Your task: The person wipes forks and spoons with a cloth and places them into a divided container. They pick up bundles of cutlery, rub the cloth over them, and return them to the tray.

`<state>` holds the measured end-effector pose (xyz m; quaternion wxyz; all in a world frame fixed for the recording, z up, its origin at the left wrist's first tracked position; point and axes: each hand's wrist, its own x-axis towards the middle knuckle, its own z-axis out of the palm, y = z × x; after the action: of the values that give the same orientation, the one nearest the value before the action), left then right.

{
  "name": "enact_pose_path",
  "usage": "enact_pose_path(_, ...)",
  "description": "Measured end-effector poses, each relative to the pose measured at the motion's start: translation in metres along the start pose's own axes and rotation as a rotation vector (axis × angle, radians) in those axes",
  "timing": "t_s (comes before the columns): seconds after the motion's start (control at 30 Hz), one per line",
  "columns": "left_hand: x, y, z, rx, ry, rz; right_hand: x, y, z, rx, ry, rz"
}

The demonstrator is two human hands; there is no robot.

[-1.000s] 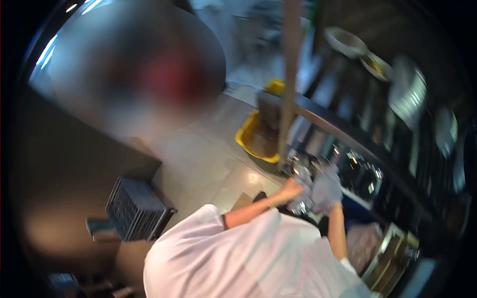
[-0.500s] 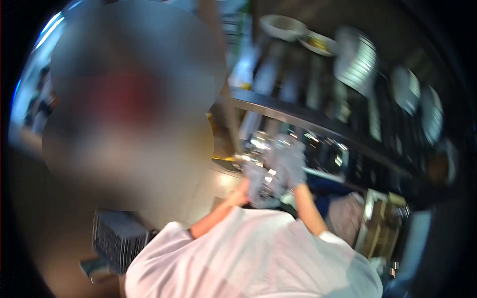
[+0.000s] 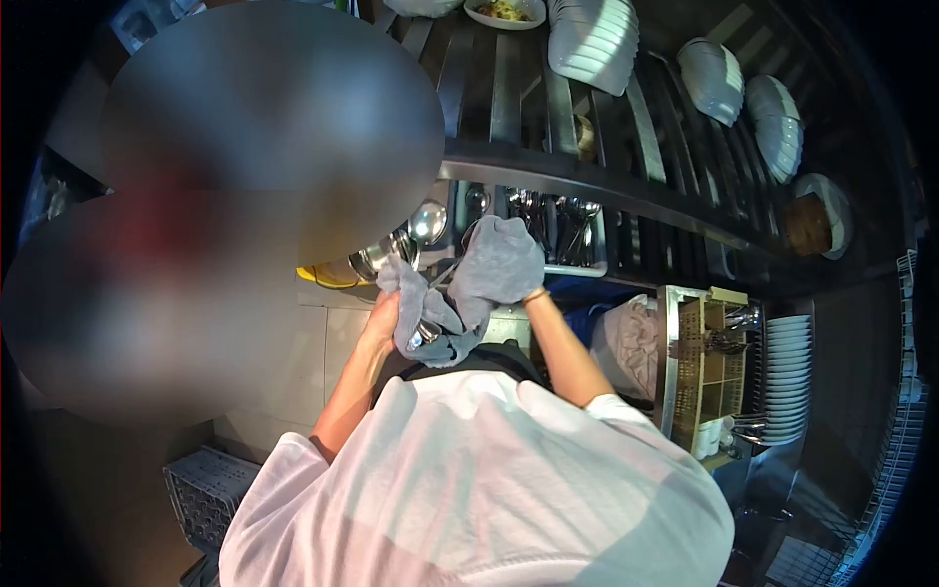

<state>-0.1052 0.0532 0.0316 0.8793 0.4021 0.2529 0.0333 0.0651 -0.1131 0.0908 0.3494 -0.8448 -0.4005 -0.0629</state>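
A grey cloth (image 3: 423,298) hangs between my two hands in front of my body. My left hand (image 3: 385,315) is closed round one end of it, and several spoons (image 3: 427,223) stick out past the cloth, bowls away from me. More shiny metal shows in a lower fold. The other part of the cloth wraps my right hand (image 3: 501,256), hiding its fingers; only the wrist is bare. A thin metal handle spans the gap between the hands. Just beyond my right hand lies a tray of cutlery (image 3: 577,217).
A slatted metal shelf (image 3: 606,176) crosses above, bearing stacked white bowls (image 3: 593,44) and a dish of food (image 3: 504,12). To the right are a cutlery rack (image 3: 693,367) and a row of white plates (image 3: 787,377). A dark crate (image 3: 205,494) stands lower left.
The view has shifted and sharpened. My hands have moved apart slightly, and the spoons now point out at the upper left of the cloth.
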Motion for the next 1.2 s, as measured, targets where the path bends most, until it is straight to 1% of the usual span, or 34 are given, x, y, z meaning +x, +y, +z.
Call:
enact_pose_path(0.03, -0.006, 0.012, 0.006, 0.025, 0.006, -0.020, -0.001, -0.015, -0.019, -0.114, -0.125, -0.104)
enact_pose_path(0.1, -0.005, 0.015, 0.004, 0.039, 0.004, -0.036, -0.003, -0.026, -0.021, -0.238, -0.286, -0.230)
enact_pose_path(0.17, -0.005, 0.015, 0.002, 0.052, -0.002, -0.047, -0.008, -0.012, 0.009, -0.268, -0.368, -0.233)
enact_pose_path(0.2, -0.005, 0.009, 0.005, 0.023, 0.006, -0.041, -0.008, -0.007, 0.017, -0.266, -0.365, -0.236)
enact_pose_path(0.23, -0.006, 0.001, 0.006, -0.007, 0.014, -0.036, -0.004, -0.013, 0.016, -0.135, -0.136, -0.074)
enact_pose_path(0.27, -0.004, -0.007, 0.006, -0.036, 0.022, -0.029, -0.003, 0.003, 0.035, -0.106, -0.011, 0.036)
enact_pose_path(0.3, 0.001, -0.018, 0.002, -0.076, 0.082, -0.025, -0.002, 0.019, 0.054, -0.063, 0.119, 0.141)
enact_pose_path(0.33, -0.002, -0.016, 0.008, -0.073, 0.087, -0.025, -0.003, 0.020, 0.054, -0.057, 0.118, 0.141)
enact_pose_path(0.4, -0.011, -0.004, 0.027, -0.110, 0.038, -0.070, 0.002, 0.016, 0.051, 0.474, 0.335, 0.309)
enact_pose_path(0.43, -0.013, -0.001, 0.031, -0.121, 0.040, -0.083, 0.005, 0.013, 0.053, 0.582, 0.404, 0.270)
enact_pose_path(0.47, -0.013, -0.002, 0.030, -0.125, 0.048, -0.081, -0.003, 0.021, 0.071, 0.587, 0.395, 0.269)
enact_pose_path(0.5, -0.011, -0.003, 0.029, -0.103, 0.064, -0.081, -0.017, 0.037, 0.103, 0.707, 0.273, 0.389)
enact_pose_path(0.6, -0.006, -0.009, 0.027, -0.099, 0.120, -0.079, -0.005, -0.067, 0.013, 0.264, 0.054, 0.060)
enact_pose_path(0.63, -0.006, -0.012, 0.024, -0.136, 0.106, -0.092, 0.010, -0.081, -0.008, -0.155, -0.231, 0.195)
enact_pose_path(0.67, -0.009, -0.013, 0.023, -0.173, 0.094, -0.108, 0.023, -0.083, -0.014, -0.576, -0.516, 0.327)
enact_pose_path(0.7, -0.010, -0.015, 0.022, -0.172, 0.098, -0.114, 0.005, -0.035, 0.016, 0.406, -0.376, 0.531)
enact_pose_path(0.73, -0.014, -0.015, 0.024, -0.156, 0.064, -0.126, -0.012, 0.010, 0.045, 1.373, -0.160, 0.741)
enact_pose_path(0.8, -0.012, -0.017, 0.022, -0.132, 0.029, -0.141, -0.036, 0.074, 0.115, 1.033, -0.133, 0.516)
enact_pose_path(0.83, -0.007, -0.022, 0.017, -0.126, 0.026, -0.135, -0.041, 0.067, 0.116, 1.035, -0.130, 0.524)
enact_pose_path(0.87, -0.003, -0.022, 0.017, -0.121, 0.022, -0.123, -0.040, 0.051, 0.112, 0.719, -0.174, 0.398)
enact_pose_path(0.9, -0.001, -0.025, 0.018, -0.120, 0.082, -0.113, -0.040, 0.033, 0.110, 0.403, -0.213, 0.271)
enact_pose_path(0.93, -0.001, -0.022, 0.022, -0.117, 0.084, -0.115, -0.037, 0.008, 0.101, 0.088, -0.249, 0.142)
enact_pose_path(1.0, -0.002, -0.017, 0.029, -0.037, 0.101, -0.141, -0.029, -0.033, 0.072, -0.541, -0.309, -0.121)
enact_pose_path(1.03, 0.001, -0.021, 0.027, -0.035, 0.099, -0.138, -0.014, -0.042, 0.042, -0.440, -0.262, -0.259)
enact_pose_path(1.07, 0.004, -0.028, 0.022, -0.001, 0.113, -0.104, -0.016, -0.046, 0.045, -0.439, -0.257, -0.257)
enact_pose_path(1.13, 0.010, -0.033, 0.013, 0.039, 0.118, -0.057, -0.023, -0.057, 0.059, -0.447, -0.178, 0.124)
enact_pose_path(1.17, 0.010, -0.033, 0.010, 0.146, 0.130, -0.060, -0.032, -0.057, 0.070, -0.334, -0.114, 0.214)
enact_pose_path(1.2, 0.007, -0.036, 0.006, 0.252, 0.145, -0.067, -0.037, -0.048, 0.076, -0.333, -0.112, 0.212)
